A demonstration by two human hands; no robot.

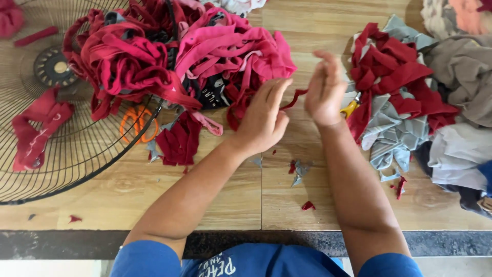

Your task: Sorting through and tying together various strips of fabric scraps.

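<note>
Wooden table [205, 200], fabric heaps at ten and two o'clock; both hands' fingers [274, 95] pinching red strip [294, 97], left hand [264, 120], right hand [325, 90].

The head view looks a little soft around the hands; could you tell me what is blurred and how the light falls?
In the head view, the right hand is smeared by motion blur, its fingers indistinct; the left hand is sharper, pinching a red strip. Light is soft and even, with faint shadows on the wooden table. The fan grille bows at the left edge, suggesting wide-lens distortion.
</note>
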